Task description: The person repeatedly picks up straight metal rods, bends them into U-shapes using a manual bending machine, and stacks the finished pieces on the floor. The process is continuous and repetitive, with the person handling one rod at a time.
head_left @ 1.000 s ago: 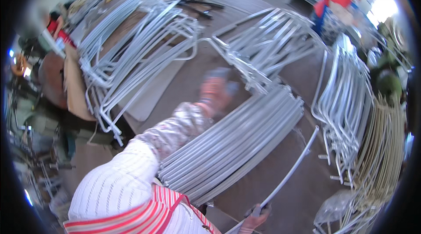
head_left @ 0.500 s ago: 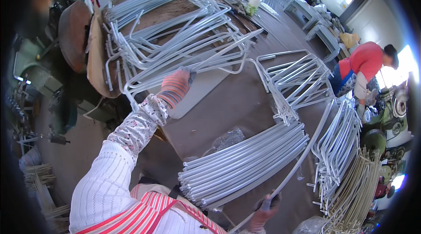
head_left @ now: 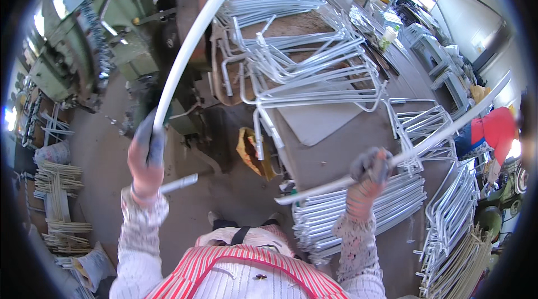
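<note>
My left hand (head_left: 147, 159), in a striped glove with grey fingers, is closed around a long pale metal tube (head_left: 193, 38) raised at the left and running out past the top edge. A short tube end (head_left: 179, 183) sticks out beside that wrist; whether it is the same piece I cannot tell. My gloved right hand (head_left: 367, 173) grips another long metal tube (head_left: 448, 130), slanting up to the right. Its lower end lies over a stack of silvery tubes (head_left: 358, 209) on the table. Bent tube frames (head_left: 314, 83) are piled beyond, apart from both hands.
A grey flat sheet (head_left: 316, 120) lies partly under the frames on the brown table (head_left: 319, 164). More bent tubes (head_left: 454, 204) fill the right side. A person in red (head_left: 496, 134) bends over at far right. Green machinery (head_left: 134, 58) and bundled rods (head_left: 59, 178) stand left.
My view has turned left. My left hand has left the bent frame and now holds a raised tube. My right hand, still on its tube, has moved up and forward over the stack.
</note>
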`<state>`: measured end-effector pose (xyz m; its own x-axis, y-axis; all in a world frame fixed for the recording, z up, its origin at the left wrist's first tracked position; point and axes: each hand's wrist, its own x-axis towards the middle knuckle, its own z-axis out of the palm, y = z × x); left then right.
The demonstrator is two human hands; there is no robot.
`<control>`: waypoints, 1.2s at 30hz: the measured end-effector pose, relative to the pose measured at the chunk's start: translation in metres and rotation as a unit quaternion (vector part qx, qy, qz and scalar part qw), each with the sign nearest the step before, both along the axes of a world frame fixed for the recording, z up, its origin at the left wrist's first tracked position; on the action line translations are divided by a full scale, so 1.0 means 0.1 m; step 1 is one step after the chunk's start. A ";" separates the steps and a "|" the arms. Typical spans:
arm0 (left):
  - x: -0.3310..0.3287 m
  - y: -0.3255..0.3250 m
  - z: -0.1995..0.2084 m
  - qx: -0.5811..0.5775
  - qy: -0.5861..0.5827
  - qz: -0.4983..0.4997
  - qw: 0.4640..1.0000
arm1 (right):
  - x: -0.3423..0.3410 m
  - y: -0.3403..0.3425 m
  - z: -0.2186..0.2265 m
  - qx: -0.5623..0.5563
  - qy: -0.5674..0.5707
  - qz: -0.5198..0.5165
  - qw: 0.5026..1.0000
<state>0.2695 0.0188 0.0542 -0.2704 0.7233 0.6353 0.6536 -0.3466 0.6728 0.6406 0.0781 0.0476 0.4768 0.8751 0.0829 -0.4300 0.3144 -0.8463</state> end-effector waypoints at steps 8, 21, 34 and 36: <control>-1.54 -2.58 -0.65 -0.288 -0.126 0.163 0.935 | -2.28 -0.15 -0.71 -0.082 0.198 0.289 0.933; -2.83 -3.19 -0.28 -0.362 -0.247 0.262 0.860 | -4.55 -0.25 -0.59 -0.109 0.202 0.449 0.864; -3.04 -3.05 0.14 -0.437 -0.292 0.242 0.816 | -4.80 -0.08 -0.65 -0.178 0.142 0.456 0.860; -3.04 -3.06 0.07 -0.429 -0.282 0.248 0.821 | -4.77 -0.09 -0.66 -0.191 0.127 0.456 0.860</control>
